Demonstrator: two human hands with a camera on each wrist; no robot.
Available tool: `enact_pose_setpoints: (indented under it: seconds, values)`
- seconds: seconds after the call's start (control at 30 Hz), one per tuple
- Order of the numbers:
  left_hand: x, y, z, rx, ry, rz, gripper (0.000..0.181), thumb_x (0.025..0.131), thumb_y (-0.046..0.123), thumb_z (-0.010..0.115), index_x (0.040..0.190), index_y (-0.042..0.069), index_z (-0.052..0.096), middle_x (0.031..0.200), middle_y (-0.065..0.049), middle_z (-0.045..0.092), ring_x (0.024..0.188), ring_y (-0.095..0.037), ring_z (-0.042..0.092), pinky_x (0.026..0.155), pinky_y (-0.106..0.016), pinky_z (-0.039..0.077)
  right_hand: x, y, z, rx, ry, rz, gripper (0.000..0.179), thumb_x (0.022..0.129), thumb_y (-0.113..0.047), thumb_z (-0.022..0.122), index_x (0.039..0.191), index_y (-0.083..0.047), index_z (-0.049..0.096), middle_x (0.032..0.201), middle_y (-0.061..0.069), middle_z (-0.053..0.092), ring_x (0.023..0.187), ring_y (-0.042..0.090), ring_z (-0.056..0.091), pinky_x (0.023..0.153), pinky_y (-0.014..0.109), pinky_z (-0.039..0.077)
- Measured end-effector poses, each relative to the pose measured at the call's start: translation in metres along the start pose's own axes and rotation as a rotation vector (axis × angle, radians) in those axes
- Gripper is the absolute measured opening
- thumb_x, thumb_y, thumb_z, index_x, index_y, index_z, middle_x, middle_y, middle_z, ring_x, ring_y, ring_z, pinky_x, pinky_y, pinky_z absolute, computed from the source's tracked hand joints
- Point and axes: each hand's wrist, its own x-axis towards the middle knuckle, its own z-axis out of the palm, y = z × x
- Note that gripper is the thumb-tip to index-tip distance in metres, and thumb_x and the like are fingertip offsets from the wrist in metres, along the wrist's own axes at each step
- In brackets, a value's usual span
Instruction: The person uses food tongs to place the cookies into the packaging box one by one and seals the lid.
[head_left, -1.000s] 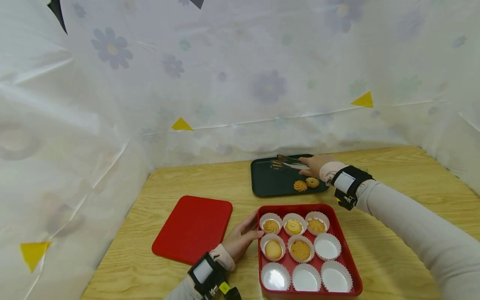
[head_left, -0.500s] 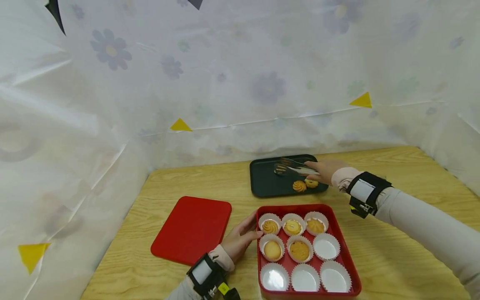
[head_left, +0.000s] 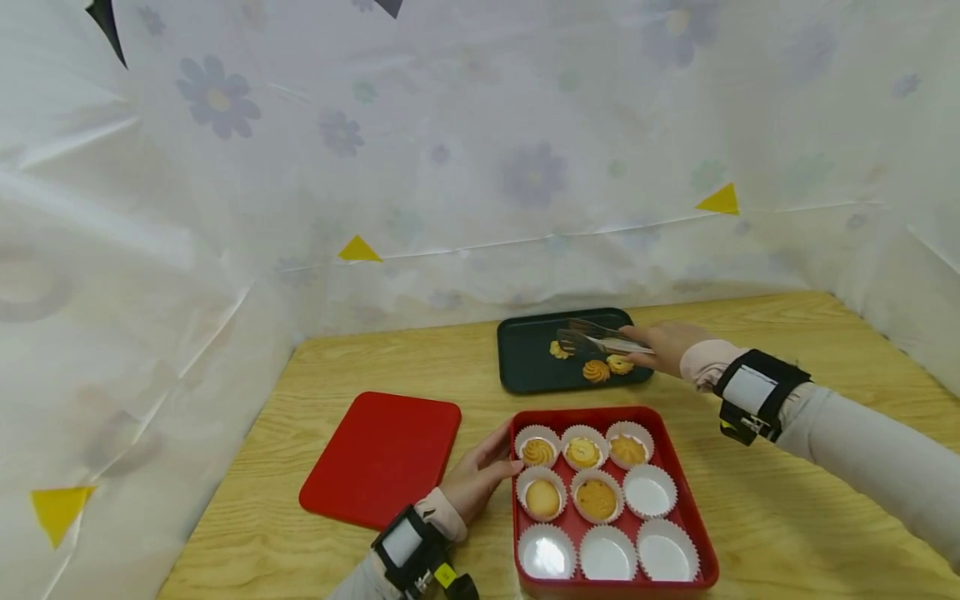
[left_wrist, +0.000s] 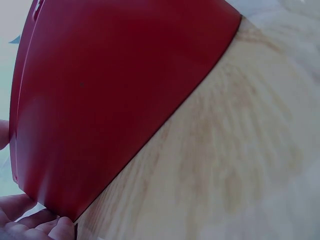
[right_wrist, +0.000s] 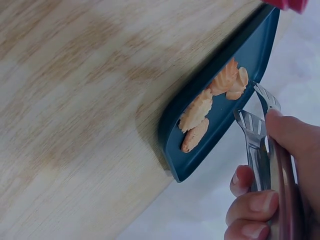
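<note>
The right hand (head_left: 667, 343) curls round metal tongs (head_left: 617, 343), their tips apart over the dark tray (head_left: 523, 358) of cookies (head_left: 596, 371), at 12 o'clock from the red box (head_left: 581, 417). The left hand (head_left: 477, 477), fingers loosely extended, touches the box's 10 o'clock side; a red lid (head_left: 380, 458) lies at its 9 o'clock on the surface (head_left: 420, 365).

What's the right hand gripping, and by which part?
The right hand grips the metal tongs by their arms, behind the slotted ends; those ends hold nothing.
</note>
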Motion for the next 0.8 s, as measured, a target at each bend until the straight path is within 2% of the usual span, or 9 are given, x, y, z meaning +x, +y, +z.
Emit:
enact_pose_setpoints:
  seconds: [0.27, 0.4, 0.53, 0.63, 0.8]
  values:
    - [0.001, -0.001, 0.0, -0.018, 0.004, 0.025, 0.068, 0.093, 0.008, 0.053, 0.153, 0.002, 0.022, 0.158, -0.019, 0.025, 0.146, -0.034, 0.02, 0.118, -0.047, 0.019, 0.006, -0.003, 0.009, -0.1, -0.038, 0.072, 0.059, 0.091, -0.04, 0.063, 0.136, -0.003, 0.052, 0.104, 0.025, 0.068, 0.085, 0.037, 0.068, 0.075, 0.053, 0.056]
    - [0.001, -0.001, 0.001, -0.02, 0.008, 0.018, 0.068, 0.093, 0.008, 0.053, 0.153, 0.002, 0.022, 0.158, -0.019, 0.025, 0.146, -0.034, 0.021, 0.118, -0.046, 0.02, 0.01, -0.007, 0.01, -0.098, -0.066, 0.073, 0.06, 0.092, -0.04, 0.062, 0.136, -0.001, 0.051, 0.101, 0.025, 0.069, 0.083, 0.036, 0.068, 0.073, 0.052, 0.057]
    - [0.001, -0.001, 0.001, -0.029, 0.003, 0.024, 0.068, 0.093, 0.007, 0.053, 0.153, 0.002, 0.021, 0.158, -0.019, 0.025, 0.146, -0.034, 0.02, 0.118, -0.046, 0.02, 0.013, -0.011, 0.009, -0.084, -0.076, 0.066, 0.059, 0.092, -0.039, 0.061, 0.137, -0.001, 0.05, 0.085, 0.018, 0.068, 0.071, 0.029, 0.066, 0.066, 0.048, 0.057]
    - [0.001, -0.001, 0.001, -0.025, 0.005, 0.022, 0.067, 0.093, 0.007, 0.053, 0.153, 0.002, 0.022, 0.158, -0.019, 0.025, 0.146, -0.034, 0.021, 0.118, -0.046, 0.021, 0.015, -0.012, 0.009, -0.082, -0.085, 0.059, 0.057, 0.092, -0.037, 0.062, 0.137, -0.003, 0.05, 0.068, 0.009, 0.062, 0.059, 0.023, 0.059, 0.06, 0.045, 0.056]
    - [0.002, 0.0, 0.002, -0.012, 0.021, 0.003, 0.068, 0.094, 0.009, 0.053, 0.153, 0.003, 0.022, 0.158, -0.018, 0.025, 0.146, -0.034, 0.021, 0.118, -0.046, 0.023, 0.016, -0.013, 0.01, -0.061, -0.094, 0.055, 0.056, 0.093, -0.033, 0.063, 0.138, -0.003, 0.049, 0.062, 0.005, 0.057, 0.054, 0.019, 0.054, 0.061, 0.045, 0.056]
